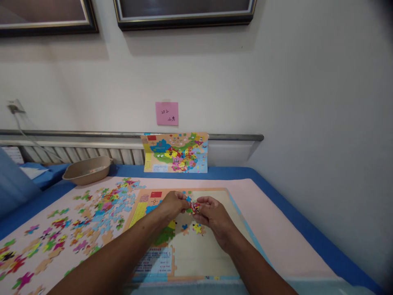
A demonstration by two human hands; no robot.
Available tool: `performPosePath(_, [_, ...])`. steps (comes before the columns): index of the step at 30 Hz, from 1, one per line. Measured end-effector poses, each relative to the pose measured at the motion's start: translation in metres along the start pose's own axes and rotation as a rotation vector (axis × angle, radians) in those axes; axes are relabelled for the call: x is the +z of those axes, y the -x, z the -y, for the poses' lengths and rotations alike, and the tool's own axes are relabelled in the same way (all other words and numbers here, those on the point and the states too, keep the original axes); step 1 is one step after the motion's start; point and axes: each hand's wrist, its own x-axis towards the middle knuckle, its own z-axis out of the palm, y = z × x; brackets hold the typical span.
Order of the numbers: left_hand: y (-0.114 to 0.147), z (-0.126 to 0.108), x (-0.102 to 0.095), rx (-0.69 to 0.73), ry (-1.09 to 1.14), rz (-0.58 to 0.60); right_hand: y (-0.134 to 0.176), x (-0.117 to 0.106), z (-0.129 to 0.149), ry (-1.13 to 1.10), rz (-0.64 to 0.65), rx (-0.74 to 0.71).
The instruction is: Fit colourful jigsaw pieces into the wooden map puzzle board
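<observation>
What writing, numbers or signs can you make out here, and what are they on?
"252": handwritten on the pink note on the wall; the characters below it are unclear.
Puzzle tray: a red flag without readable words; the print in the lower-left text panel and on the yellow strip is too blurred to read.
Map sheet by the wall: lettering too small to read.

From here I see the map jigsaw board (205, 256) flat, pieced at left, mostly bare at right; multicoloured jigsaw pieces (195, 207) held over it; 1 blue-and-orange piece (184, 228) lying loose.
</observation>
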Motion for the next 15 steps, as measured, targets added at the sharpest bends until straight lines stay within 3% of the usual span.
performPosePath(15, [-0.007,0.009,0.002,0.023,0.059,-0.005,-0.019,-0.004,-0.016,0.043,-0.001,0.024])
